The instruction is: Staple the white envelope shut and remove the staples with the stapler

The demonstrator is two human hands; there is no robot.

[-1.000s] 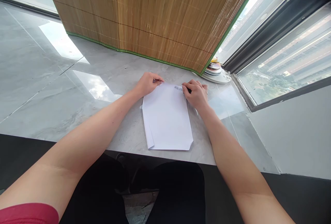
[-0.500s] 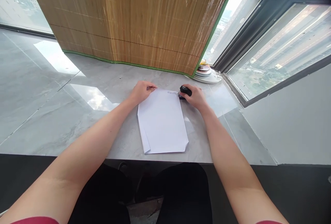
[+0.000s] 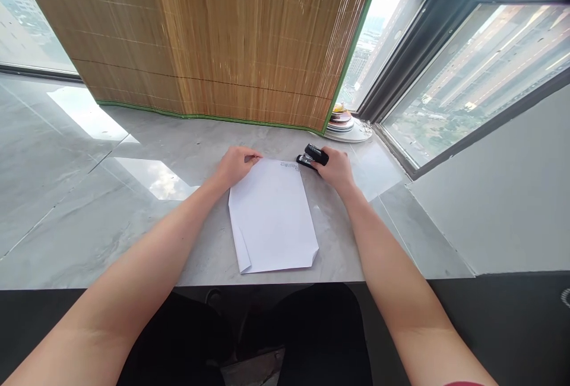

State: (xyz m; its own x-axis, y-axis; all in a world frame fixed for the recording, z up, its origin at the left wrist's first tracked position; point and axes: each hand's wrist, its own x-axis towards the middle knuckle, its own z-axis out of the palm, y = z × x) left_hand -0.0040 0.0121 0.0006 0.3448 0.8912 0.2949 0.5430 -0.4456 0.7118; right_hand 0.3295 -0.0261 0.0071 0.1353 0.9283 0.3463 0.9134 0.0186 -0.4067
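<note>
A stack of white paper sheets [image 3: 271, 217] lies on the grey marble counter [image 3: 133, 196] in front of me, its near corners folded or splayed. My left hand [image 3: 236, 165] pinches the top left corner of the paper. My right hand [image 3: 336, 167] is closed around a small black stapler [image 3: 313, 156], held just beyond the paper's top right corner, where a row of staples shows along the top edge.
A bamboo blind with a green edge [image 3: 214, 47] hangs down to the counter behind the paper. A stack of small plates [image 3: 347, 127] sits at the back right by the window frame [image 3: 401, 77]. The counter's near edge runs above my lap.
My right hand has drawn the stapler off the paper's top edge to the right; the stapler now shows clear of the sheet. My left hand stays on the corner. The camera tilted up.
</note>
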